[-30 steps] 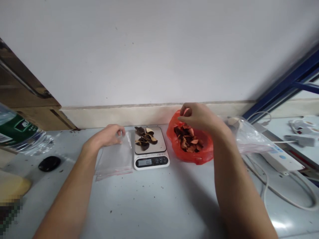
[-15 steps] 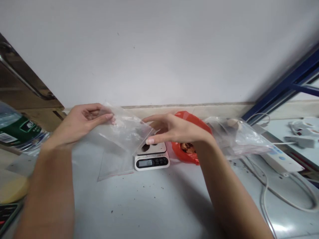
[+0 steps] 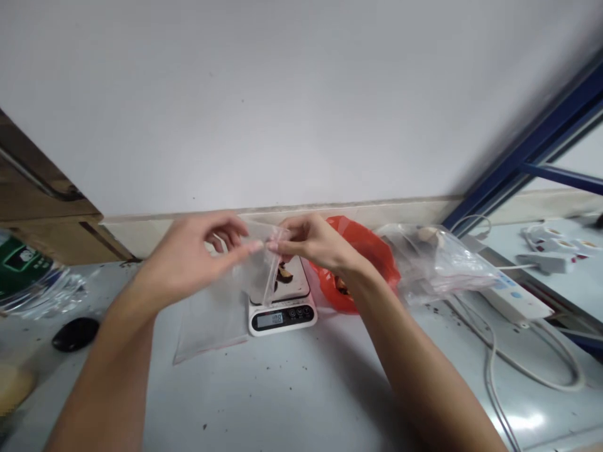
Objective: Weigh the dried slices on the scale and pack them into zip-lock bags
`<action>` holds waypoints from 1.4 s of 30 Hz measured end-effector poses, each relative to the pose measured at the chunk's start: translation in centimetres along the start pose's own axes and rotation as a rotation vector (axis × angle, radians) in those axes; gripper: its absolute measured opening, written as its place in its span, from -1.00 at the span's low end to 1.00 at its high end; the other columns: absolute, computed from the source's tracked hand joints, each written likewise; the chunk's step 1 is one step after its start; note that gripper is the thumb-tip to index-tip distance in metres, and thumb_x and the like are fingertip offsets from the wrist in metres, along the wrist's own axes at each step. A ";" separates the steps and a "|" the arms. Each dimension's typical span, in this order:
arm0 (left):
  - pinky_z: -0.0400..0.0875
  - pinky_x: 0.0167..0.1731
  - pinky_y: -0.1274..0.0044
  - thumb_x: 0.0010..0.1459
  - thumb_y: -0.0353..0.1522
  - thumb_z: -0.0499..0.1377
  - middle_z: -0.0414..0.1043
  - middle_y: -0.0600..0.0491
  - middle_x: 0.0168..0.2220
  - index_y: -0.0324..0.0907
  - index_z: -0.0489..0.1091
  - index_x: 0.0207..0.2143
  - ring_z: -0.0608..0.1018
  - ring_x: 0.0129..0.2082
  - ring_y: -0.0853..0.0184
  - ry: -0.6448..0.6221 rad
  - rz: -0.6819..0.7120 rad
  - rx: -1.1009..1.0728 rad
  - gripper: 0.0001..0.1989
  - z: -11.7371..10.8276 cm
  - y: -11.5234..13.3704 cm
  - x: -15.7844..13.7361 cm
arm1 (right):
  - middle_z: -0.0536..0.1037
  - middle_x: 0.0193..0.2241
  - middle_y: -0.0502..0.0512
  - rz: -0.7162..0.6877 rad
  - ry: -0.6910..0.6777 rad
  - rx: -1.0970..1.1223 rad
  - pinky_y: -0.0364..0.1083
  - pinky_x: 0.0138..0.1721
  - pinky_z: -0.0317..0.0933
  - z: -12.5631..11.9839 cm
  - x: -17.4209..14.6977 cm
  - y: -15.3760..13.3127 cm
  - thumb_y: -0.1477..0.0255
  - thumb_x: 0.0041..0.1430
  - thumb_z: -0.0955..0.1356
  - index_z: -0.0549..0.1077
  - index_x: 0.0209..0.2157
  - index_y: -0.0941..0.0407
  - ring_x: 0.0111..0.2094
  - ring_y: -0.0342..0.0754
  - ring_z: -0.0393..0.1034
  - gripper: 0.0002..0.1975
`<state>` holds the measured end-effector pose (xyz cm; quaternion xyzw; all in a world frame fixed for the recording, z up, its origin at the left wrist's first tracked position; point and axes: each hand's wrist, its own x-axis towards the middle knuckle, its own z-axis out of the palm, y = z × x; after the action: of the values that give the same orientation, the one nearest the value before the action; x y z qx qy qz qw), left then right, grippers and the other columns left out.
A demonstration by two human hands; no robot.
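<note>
A clear zip-lock bag (image 3: 258,276) hangs in front of the white digital scale (image 3: 282,320), between my two hands. My right hand (image 3: 313,242) pinches the bag's edge between thumb and fingertips. My left hand (image 3: 200,254) holds the same bag at its upper part, thumb stretched towards my right fingertips. Dark brown dried pieces (image 3: 284,274) rest on the scale plate, partly hidden by the bag. The scale's display appears to read 10.8. A second flat clear bag (image 3: 207,326) lies on the table to the left of the scale.
Right of the scale stands an open red plastic bag (image 3: 372,251) with brown pieces inside. Beyond it lie a stack of clear bags (image 3: 438,267), a white power strip (image 3: 525,304) and loose cables (image 3: 492,358). At left are a green-labelled bottle (image 3: 23,267) and a black oval object (image 3: 75,333).
My left hand has moved right, towards my right hand, which now pinches the bag's edge. The held bag has turned more edge-on, uncovering the pieces on the scale. The view has shifted slightly.
</note>
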<state>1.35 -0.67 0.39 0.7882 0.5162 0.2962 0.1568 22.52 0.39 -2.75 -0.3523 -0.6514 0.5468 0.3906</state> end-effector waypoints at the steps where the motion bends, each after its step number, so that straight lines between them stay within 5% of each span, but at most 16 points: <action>1: 0.49 -0.29 0.42 -0.03 0.01 0.20 0.55 0.07 -0.44 -0.07 0.48 -0.41 0.55 -0.40 0.24 -0.080 0.020 -0.001 -0.65 0.2 0.5 -0.1 | 0.53 -0.61 -0.07 -0.043 0.057 0.036 -0.15 -0.43 0.35 0.4 0.2 0.1 0.26 -0.12 0.62 0.52 -0.50 0.14 -0.54 -0.17 0.42 -0.68; 5: 0.46 -0.30 0.42 0.01 -0.04 0.13 0.59 0.10 -0.45 -0.02 0.56 -0.42 0.57 -0.41 0.23 -0.137 0.065 0.047 -0.68 0.9 1.3 0.0 | 0.56 -0.57 -0.07 -0.162 0.191 0.147 -0.13 -0.39 0.40 1.1 0.8 0.4 0.24 -0.19 0.65 0.50 -0.51 0.11 -0.51 -0.16 0.45 -0.64; 9: 0.50 -0.22 0.35 0.00 -0.05 0.12 0.64 0.11 -0.39 0.05 0.61 -0.40 0.60 -0.37 0.16 -0.060 0.030 0.099 -0.67 0.7 1.4 0.1 | 0.64 -0.44 -0.02 -0.179 0.110 0.167 -0.10 -0.24 0.45 1.0 0.6 0.0 0.31 -0.09 0.62 0.58 -0.42 0.10 -0.37 -0.11 0.53 -0.75; 17: 0.50 -0.34 0.32 -0.05 -0.06 0.09 0.66 0.09 -0.38 0.05 0.58 -0.46 0.65 -0.34 0.06 -0.026 -0.003 0.162 -0.68 0.9 2.6 -0.1 | 0.54 -0.54 -0.04 -0.262 0.314 -0.168 -0.13 -0.36 0.27 1.3 0.3 -1.1 0.41 0.09 0.56 0.44 -0.54 0.11 -0.43 -0.13 0.42 -0.72; 24: 0.57 -0.34 0.36 -0.01 -0.03 0.11 0.67 0.10 -0.42 0.03 0.61 -0.48 0.66 -0.37 0.12 -0.077 -0.035 0.064 -0.66 0.6 2.2 -0.1 | 0.54 -0.50 -0.02 -0.291 0.042 -0.185 -0.10 -0.29 0.31 -0.1 -0.9 -1.9 0.39 0.18 0.48 0.42 -0.48 0.11 -0.40 -0.13 0.44 -0.77; 30: 0.52 -0.36 0.43 0.00 -0.14 0.15 0.50 0.19 -0.59 -0.01 0.41 -0.60 0.59 -0.50 0.27 0.357 -0.096 0.074 -0.78 1.0 2.8 -0.6 | 0.46 -0.46 -0.08 -0.329 0.246 -0.435 -0.13 -0.35 0.28 -0.9 -1.7 -2.2 0.58 0.24 0.29 0.33 -0.32 0.03 -0.44 -0.14 0.39 -0.86; 33: 0.48 -0.39 0.47 0.08 -0.17 0.13 0.45 0.19 -0.62 -0.04 0.38 -0.60 0.52 -0.54 0.34 0.468 -0.021 0.144 -0.75 1.5 3.1 -1.0 | 0.49 -0.21 0.05 -0.443 0.308 -0.616 -0.11 -0.28 0.31 -0.5 -1.8 -2.2 0.62 0.24 0.18 0.39 -0.32 0.05 -0.37 -0.15 0.38 -0.76; 36: 0.46 -0.37 0.50 0.16 -0.22 0.10 0.44 0.17 -0.60 -0.07 0.40 -0.57 0.49 -0.54 0.37 0.488 0.144 0.209 -0.73 2.3 3.3 -1.3 | 0.49 -0.07 0.14 -0.396 0.263 -0.677 -0.10 -0.28 0.32 0.3 -1.7 -2.2 0.62 0.20 0.21 0.45 -0.36 0.11 -0.41 -0.18 0.38 -0.77; 39: 0.45 -0.37 0.53 0.26 -0.26 0.09 0.46 0.17 -0.55 -0.09 0.42 -0.52 0.49 -0.52 0.39 0.445 0.302 0.209 -0.71 2.9 3.3 -1.3 | 0.55 -0.21 0.10 -0.253 0.214 -0.560 -0.11 -0.31 0.33 1.1 -1.4 -2.0 0.57 0.14 0.30 0.50 -0.31 0.14 -0.41 -0.14 0.46 -0.86; 42: 0.50 -0.26 0.50 0.32 -0.21 0.15 0.54 0.12 -0.41 -0.09 0.49 -0.35 0.56 -0.40 0.34 0.404 0.378 0.158 -0.77 2.6 2.8 -1.2 | 0.55 -0.41 0.00 -0.184 0.306 -0.422 -0.14 -0.41 0.32 1.3 -1.1 -2.0 0.59 0.05 0.32 0.52 -0.27 0.14 -0.44 -0.11 0.47 -0.80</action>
<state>4.71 -2.75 -0.45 0.8051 0.4024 0.4302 -0.0690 21.80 -1.50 -1.09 -0.4439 -0.7135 0.3018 0.4504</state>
